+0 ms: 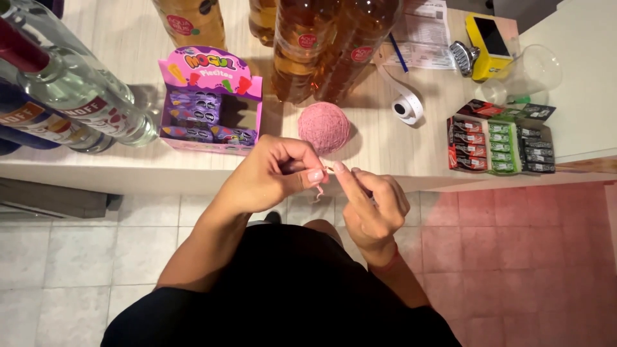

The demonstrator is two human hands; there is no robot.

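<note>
Pink yarn strand (319, 190) pinched: left hand (273, 175), right hand (373, 204).

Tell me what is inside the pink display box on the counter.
The pink display box holds rows of small purple packets, stacked behind its open front. The box walls cover whatever lies deeper, so the number of packets cannot be told.

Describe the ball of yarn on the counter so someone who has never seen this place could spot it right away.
Start at the pale wooden counter and find the cluster of big amber drink bottles at its back. Just in front of them, right of the pink candy display box, sits the pink yarn ball. It is the only round, fuzzy thing there, just above both hands.
</note>
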